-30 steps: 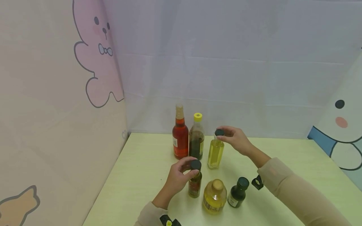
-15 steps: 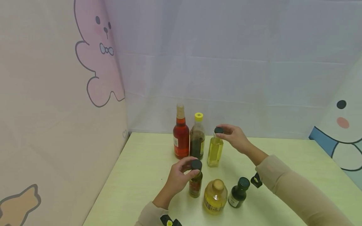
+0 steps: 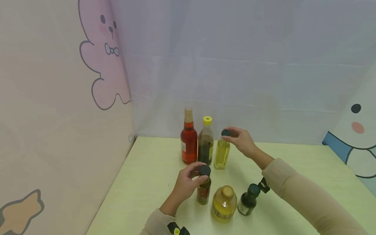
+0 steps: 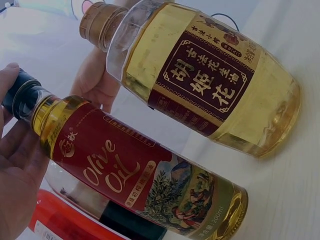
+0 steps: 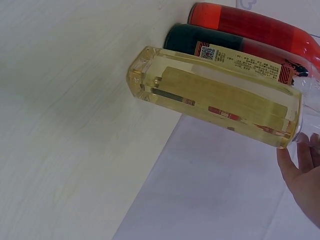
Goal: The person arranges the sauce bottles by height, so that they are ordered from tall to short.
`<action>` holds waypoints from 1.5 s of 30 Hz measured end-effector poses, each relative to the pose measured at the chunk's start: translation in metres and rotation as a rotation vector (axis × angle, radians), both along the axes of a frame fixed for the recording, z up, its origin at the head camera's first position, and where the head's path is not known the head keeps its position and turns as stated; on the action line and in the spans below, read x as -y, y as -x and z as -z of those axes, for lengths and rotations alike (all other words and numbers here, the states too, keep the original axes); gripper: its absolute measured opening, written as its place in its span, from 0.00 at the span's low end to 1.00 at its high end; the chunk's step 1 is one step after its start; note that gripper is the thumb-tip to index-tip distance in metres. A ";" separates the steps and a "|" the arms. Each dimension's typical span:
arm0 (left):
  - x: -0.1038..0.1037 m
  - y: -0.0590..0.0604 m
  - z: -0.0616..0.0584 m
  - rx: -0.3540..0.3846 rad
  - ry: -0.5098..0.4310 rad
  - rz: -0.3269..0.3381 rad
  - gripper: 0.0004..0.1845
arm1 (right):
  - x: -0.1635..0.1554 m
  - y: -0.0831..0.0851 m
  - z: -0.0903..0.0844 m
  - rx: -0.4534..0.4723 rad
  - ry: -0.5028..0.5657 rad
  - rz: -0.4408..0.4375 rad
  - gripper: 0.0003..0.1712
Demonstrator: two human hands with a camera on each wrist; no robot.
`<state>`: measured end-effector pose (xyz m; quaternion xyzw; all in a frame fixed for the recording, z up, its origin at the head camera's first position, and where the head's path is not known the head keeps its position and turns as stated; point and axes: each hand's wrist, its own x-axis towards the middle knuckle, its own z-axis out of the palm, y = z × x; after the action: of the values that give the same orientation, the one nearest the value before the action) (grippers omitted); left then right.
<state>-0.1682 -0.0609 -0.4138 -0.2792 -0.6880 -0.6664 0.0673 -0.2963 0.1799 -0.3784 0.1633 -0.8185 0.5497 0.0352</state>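
Beneath all our fingers spreads the worktop [image 3: 147,189], and on it the red bottle [image 3: 189,147] stands beyond the left fingers and left of the right ones. The yellow-capped bottle [image 3: 205,148] comes between that and the right fingers. Nearer to us than the right fingers, and just right of the left ones, sits the round-shouldered oil bottle [image 3: 224,204]. Below the right fingers is the slim square bottle [image 3: 222,155], just beside the yellow-capped one; our right hand [image 3: 241,140] has thumb and fingers round its top. Whether its base touches down we cannot tell, so we should hold it upright, lower it gently and loosen only once it stands firm, letting the thumb come away without nudging its neighbour. Under the left fingers the olive oil bottle [image 3: 203,193] stands upright, its top grasped between thumb and fingers of our left hand [image 3: 184,186]; a light, steady grip seems enough there, since a pull could tip so narrow a thing. Smallest is the little dark bottle [image 3: 247,202], well right of the left fingers, which our right forearm should clear.
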 end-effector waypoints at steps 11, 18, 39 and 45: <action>0.000 0.001 0.001 -0.002 -0.002 -0.007 0.17 | 0.006 0.005 -0.002 -0.003 -0.003 0.035 0.25; -0.002 0.000 0.001 0.034 0.006 -0.004 0.17 | 0.009 0.008 -0.001 -0.001 -0.013 0.052 0.26; -0.001 0.000 0.000 0.076 0.015 -0.012 0.17 | 0.013 0.005 -0.008 0.056 -0.012 -0.003 0.26; -0.001 -0.001 -0.001 0.073 0.011 -0.013 0.17 | 0.009 0.008 -0.004 0.072 -0.012 -0.028 0.30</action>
<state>-0.1673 -0.0599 -0.4131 -0.2504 -0.6956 -0.6718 0.0449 -0.3038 0.1704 -0.3743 0.1548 -0.8201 0.5508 -0.0030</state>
